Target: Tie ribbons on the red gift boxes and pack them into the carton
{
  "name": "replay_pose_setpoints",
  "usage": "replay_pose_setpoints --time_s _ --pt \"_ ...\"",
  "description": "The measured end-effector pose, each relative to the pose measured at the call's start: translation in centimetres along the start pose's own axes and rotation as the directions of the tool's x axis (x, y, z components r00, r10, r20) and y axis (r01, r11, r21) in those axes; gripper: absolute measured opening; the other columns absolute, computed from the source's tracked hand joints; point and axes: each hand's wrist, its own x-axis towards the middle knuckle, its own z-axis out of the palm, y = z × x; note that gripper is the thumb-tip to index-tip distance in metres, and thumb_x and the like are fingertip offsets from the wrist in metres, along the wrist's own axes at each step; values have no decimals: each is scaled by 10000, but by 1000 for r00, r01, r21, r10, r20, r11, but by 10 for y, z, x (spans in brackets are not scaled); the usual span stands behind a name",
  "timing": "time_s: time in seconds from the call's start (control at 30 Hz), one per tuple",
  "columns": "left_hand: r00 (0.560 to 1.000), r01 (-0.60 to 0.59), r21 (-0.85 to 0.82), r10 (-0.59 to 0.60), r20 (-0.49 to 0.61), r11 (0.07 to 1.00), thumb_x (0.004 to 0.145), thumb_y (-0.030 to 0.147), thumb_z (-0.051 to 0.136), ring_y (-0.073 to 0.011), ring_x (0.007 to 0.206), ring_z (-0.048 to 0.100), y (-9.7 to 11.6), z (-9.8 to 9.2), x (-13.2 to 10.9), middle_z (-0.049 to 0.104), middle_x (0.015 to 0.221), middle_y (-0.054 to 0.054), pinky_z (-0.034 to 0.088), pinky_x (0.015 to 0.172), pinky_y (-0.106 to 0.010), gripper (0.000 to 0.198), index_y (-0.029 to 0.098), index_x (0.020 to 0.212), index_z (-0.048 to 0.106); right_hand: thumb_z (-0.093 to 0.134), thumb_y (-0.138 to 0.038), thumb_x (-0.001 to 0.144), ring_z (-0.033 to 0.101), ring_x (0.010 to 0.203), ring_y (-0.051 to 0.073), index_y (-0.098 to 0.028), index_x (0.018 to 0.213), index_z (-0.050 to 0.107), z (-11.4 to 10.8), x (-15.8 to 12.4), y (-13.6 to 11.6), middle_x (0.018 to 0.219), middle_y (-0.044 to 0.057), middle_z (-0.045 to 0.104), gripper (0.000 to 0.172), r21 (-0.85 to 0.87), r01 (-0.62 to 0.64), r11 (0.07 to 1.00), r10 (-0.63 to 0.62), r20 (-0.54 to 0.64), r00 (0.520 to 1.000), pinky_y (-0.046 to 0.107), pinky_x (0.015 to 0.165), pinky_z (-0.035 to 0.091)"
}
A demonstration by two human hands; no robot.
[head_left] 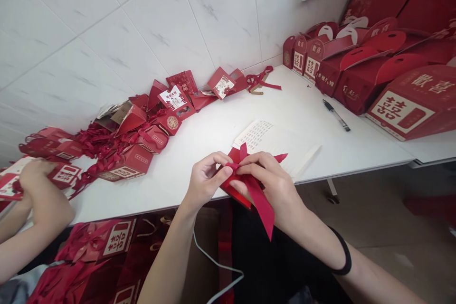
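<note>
Both hands meet at the table's front edge over a small red gift box, which they mostly cover. My left hand pinches a red ribbon between thumb and fingers at the top of the box. From the right, my right hand has its fingers closed on the same ribbon, close to the left fingertips. One wide tail of the ribbon hangs down below the right hand, and shorter ends stick up behind the fingers. Under and behind the box lie sheets of paper with writing.
Red boxes and ribbons are heaped along the wall at left. Larger red boxes with handles stand at right, near a pen. At far left, another person's hands handle a red box. Bags of boxes sit below the table.
</note>
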Motion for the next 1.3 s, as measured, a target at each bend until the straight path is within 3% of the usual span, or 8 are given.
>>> replay_pose_setpoints --time_s 0.1,0.3,0.47,0.67,0.93,1.13,1.3 --pt "998 10 -16 -11 -57 1000 810 319 628 -115 688 536 -1 5 -4 587 743 -27 438 638 -231 202 161 707 559 581 -148 885 573 799 175 -182 859 641 2 2 -5 867 54 566 74 -6 -62 998 62 -69 996 306 642 515" --pt "984 27 -106 -45 -175 994 818 320 612 -125 691 519 -5 17 -7 562 745 -32 429 640 -250 208 159 703 549 578 -96 873 600 821 178 -170 926 668 -2 8 -7 926 82 585 128 -10 -64 998 64 -53 997 330 692 540" --pt "992 10 -242 -39 -117 970 846 283 573 -135 729 525 -4 17 -5 563 777 -47 421 665 -264 158 153 758 586 588 -64 849 597 816 183 -181 924 653 -7 14 0 915 82 589 154 -25 -41 999 41 -3 999 337 676 535" --pt "995 83 -276 -92 -22 958 847 278 577 -137 746 524 -4 9 -5 562 780 -48 411 682 -270 165 149 743 583 587 -47 824 574 759 172 -169 832 597 -9 17 1 837 63 580 122 -8 0 1000 1 110 994 319 637 495" --pt "995 92 -352 -99 -3 932 863 336 556 -140 778 539 -12 9 -11 580 793 -46 430 711 -274 201 157 773 566 595 -99 836 550 764 165 -180 809 575 -11 17 2 824 40 561 88 -35 -26 999 33 212 977 318 658 457" --pt "998 64 -300 -52 46 952 861 339 552 -157 784 540 -19 2 -7 603 793 -54 432 730 -309 187 177 771 574 607 -92 812 543 729 161 -189 801 582 -4 17 3 803 35 558 100 -63 4 998 7 168 986 296 612 456" --pt "998 39 -153 -31 55 987 823 344 579 -164 692 474 -16 -11 -2 518 645 -19 411 710 -331 173 207 717 591 611 -70 813 546 718 161 -188 832 589 1 19 1 807 42 566 121 -59 35 998 -24 184 983 294 598 467"
